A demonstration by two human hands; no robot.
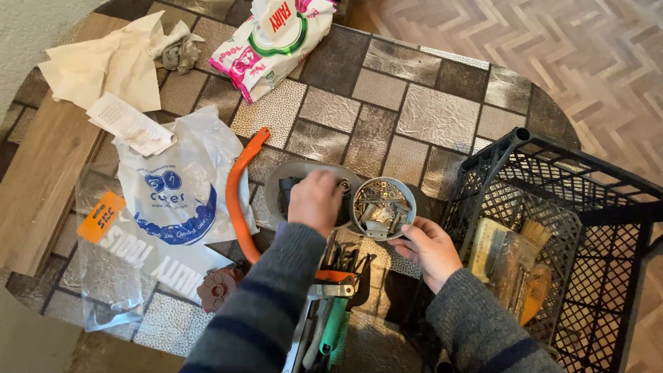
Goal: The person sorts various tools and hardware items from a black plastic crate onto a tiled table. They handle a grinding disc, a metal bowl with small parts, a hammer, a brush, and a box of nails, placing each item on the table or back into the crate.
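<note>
My left hand (pixel 315 202) reaches down into a grey oval container (pixel 276 185) on the tiled table, fingers curled inside it; what they touch is hidden. My right hand (pixel 429 247) steadies the rim of a round grey tin (pixel 384 208) filled with several small metal screws, nuts and fittings. Both sleeves are grey with dark stripes. An orange curved hacksaw frame (pixel 237 196) lies just left of the oval container.
A black plastic crate (pixel 545 207) with brushes stands at right. Pliers and green-handled tools (pixel 336 304) lie below my hands. Clear plastic bags (pixel 173 186), crumpled paper (pixel 110 65), a white-and-pink packet (pixel 273 38) and a wooden board (pixel 41 173) are at left and back.
</note>
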